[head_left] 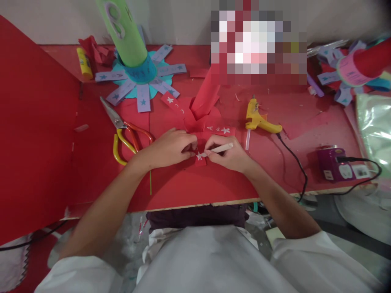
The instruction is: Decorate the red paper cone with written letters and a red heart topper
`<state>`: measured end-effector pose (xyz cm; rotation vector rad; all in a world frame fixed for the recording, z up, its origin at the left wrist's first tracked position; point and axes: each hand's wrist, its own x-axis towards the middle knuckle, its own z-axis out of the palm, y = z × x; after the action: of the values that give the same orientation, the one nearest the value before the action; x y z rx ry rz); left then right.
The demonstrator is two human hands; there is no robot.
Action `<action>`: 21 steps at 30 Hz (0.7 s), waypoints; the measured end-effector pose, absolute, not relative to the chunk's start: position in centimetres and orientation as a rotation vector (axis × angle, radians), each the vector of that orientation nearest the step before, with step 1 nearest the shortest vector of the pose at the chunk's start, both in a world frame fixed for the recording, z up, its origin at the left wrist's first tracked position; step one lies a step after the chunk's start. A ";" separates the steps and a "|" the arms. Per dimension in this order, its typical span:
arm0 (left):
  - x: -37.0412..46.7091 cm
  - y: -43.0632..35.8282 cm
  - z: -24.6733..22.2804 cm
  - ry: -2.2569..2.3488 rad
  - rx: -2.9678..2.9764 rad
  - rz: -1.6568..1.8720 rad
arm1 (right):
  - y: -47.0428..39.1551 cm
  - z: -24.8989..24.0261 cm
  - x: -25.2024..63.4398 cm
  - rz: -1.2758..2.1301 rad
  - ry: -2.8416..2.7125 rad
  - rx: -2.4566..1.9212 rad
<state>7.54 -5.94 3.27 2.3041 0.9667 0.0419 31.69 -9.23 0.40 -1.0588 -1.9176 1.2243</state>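
In my right hand (229, 152) is a white pen (224, 147), closed in the fingers, its tip at a white star drawn on a red paper strip (200, 161). My left hand (174, 147) has its fingers curled, thumb and fingertips pressed at the left edge of that strip. The strip belongs to a red paper craft with a rolled red tube (206, 97) standing in its middle. Two of its other strips carry white marks: one strip (174, 102) at upper left and another strip (221, 130) just above my right hand.
Scissors (122, 126) with orange and yellow handles lie left. A green tube craft (131, 49) and a glue stick (84, 64) are behind. Right are a yellow glue gun (259, 120), its cord, a purple power adapter (334, 165) and another tube craft (354, 69). The table edge (195, 206) is near me.
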 end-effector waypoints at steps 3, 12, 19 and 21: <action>7.6 -5.9 3.4 0.966 2.301 0.037 | -9.2 0.4 31.6 1.215 -1.911 -1.052; 7.5 -5.9 3.5 0.955 2.301 0.032 | -9.3 0.3 31.6 1.219 -1.907 -1.072; 7.6 -5.9 3.6 0.966 2.282 0.038 | -9.3 0.2 31.7 1.193 -1.909 -1.059; 7.6 -5.9 3.6 0.961 2.284 0.041 | -9.3 0.3 31.7 1.205 -1.916 -1.060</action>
<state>7.59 -5.85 3.56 2.2843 0.9609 0.0413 31.65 -9.32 0.26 -1.0596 -1.9157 1.2051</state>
